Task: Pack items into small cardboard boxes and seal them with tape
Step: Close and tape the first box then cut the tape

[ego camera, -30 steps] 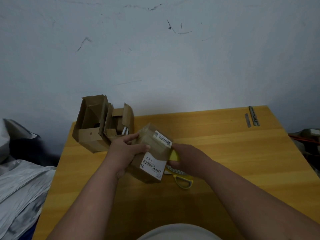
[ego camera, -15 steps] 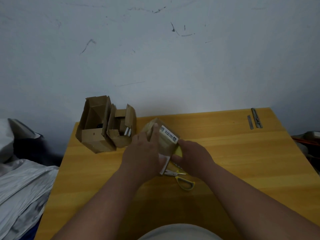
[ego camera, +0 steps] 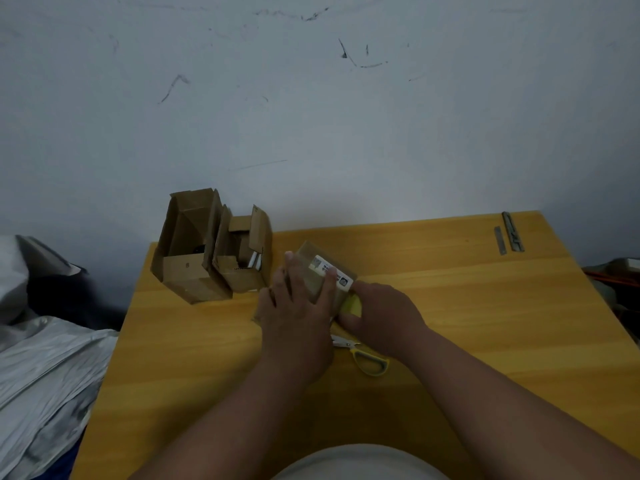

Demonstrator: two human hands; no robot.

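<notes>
Head view: left hand [ego camera: 298,306] spread flat, fingers straight, pressing box [ego camera: 325,271] mid-desk [ego camera: 450,306]. Right hand [ego camera: 381,317] beside it, fingers hidden; grip impossible to tell. Probably light, stiff cardboard, slick where taped; best held by opposite side walls.

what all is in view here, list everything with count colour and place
taped box: 1, brown with white label, table centre, under both hands
open boxes: 2, brown, far left table corner, side by side
scissors: 1, yellow handles, near side of taped box, partly hidden
yellow object: 1, against right hand, unclear what
metal strips: 2, grey, far right corner
table: 1, yellow wood
crumpled sheet: 1, silver-grey, left of table
left hand: 1, fingers spread on box
right hand: 1, at box's right side
</notes>
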